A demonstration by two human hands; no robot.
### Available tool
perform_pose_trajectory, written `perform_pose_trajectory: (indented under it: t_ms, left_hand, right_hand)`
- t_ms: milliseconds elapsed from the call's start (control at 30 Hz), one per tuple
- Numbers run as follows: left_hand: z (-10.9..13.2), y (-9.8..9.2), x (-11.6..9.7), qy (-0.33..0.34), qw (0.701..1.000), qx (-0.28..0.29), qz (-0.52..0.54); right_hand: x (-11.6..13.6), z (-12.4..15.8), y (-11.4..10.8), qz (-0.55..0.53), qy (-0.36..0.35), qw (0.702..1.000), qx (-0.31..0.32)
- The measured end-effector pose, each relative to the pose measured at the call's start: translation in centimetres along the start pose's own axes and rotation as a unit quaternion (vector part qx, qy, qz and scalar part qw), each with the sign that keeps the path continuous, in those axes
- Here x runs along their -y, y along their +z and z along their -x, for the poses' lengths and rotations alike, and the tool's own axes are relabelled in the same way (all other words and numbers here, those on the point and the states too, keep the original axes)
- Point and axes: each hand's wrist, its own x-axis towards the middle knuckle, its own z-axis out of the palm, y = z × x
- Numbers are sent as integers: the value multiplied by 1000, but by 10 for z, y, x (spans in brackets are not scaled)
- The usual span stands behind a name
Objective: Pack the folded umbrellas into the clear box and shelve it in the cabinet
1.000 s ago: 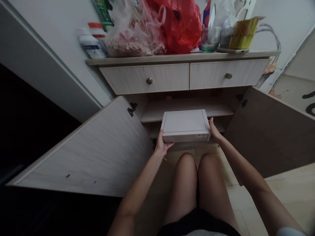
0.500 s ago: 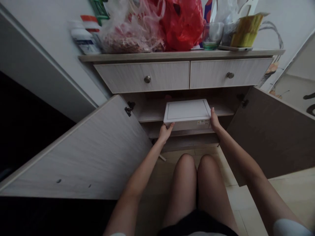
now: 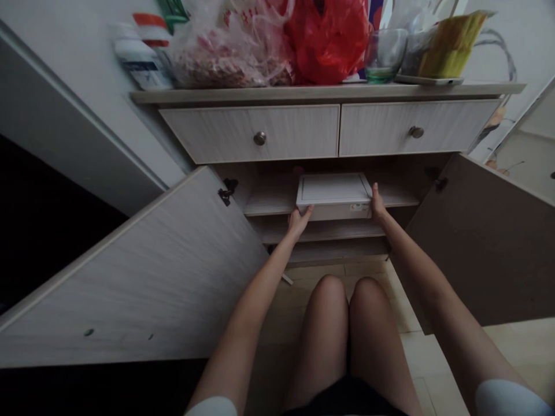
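Note:
A flat white box [image 3: 336,189] with a small label on its front side lies partly inside the cabinet, at the upper shelf [image 3: 271,203], its front part jutting past the shelf edge. My left hand [image 3: 299,221] grips the box's near left corner, thumb on the front side and the other fingers hidden beneath. On the right end, my right hand [image 3: 376,203] presses against the box with the thumb pointing up; its other fingers are mostly hidden. The box looks roughly level between both hands.
Cabinet doors stand open at the left [image 3: 143,271] and right [image 3: 485,242]. Two drawers with round knobs are closed above. On the top stand a white bottle [image 3: 141,63], a clear bag [image 3: 225,58], a red bag [image 3: 332,43], a glass [image 3: 385,55] and a yellow container [image 3: 453,46].
Both hands have pushed the box a little deeper into the cabinet. The view has shifted slightly closer to the cabinet.

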Motion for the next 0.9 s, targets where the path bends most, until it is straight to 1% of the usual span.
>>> perform_pose_trajectory:
  t_ms: [33,67,100,133,167,200,233,267,300,333,367,400,500,633,733,900]
  left_hand:
    - [0,2,-2,2,1000,-1,-18]
    - [1,4,-3,14,999,-16,-45]
    - [3,6,-4,42,995,-42,-80]
    - [6,7,-5,87,986,-69,-121]
    - [10,9,-5,144,972,-85,-165]
    - [15,10,-5,206,953,-80,-208]
    - [20,12,-4,265,930,-52,-248]
    - [25,13,-3,312,907,-11,-282]
    - [29,16,-2,342,886,29,-310]
    - [33,18,-1,358,871,56,-332]
    - [36,21,-1,363,862,68,-347]
    - [37,23,0,362,858,69,-358]
    - [36,29,0,355,854,53,-376]
    - [23,33,-3,362,847,48,-386]
    - [11,35,-6,363,847,51,-385]
    - [-6,40,-10,360,846,55,-389]
  right_hand:
    - [0,-2,0,24,-4,999,-32]
    - [0,-1,0,56,-15,995,-77]
    - [1,2,1,95,-41,987,-124]
    - [2,9,2,139,-75,974,-161]
    - [3,18,4,189,-115,959,-178]
    - [4,29,7,242,-157,943,-169]
    - [4,42,11,295,-196,925,-134]
    - [4,55,15,342,-228,907,-87]
    - [3,66,19,382,-250,889,-39]
    - [1,76,23,412,-263,873,1]
    - [-1,83,26,434,-268,860,28]
    - [-4,87,28,449,-267,851,43]
    - [-10,84,32,470,-259,842,52]
    - [-13,66,33,469,-266,841,46]
    - [-13,55,37,463,-269,844,42]
    - [-12,36,41,466,-255,845,54]
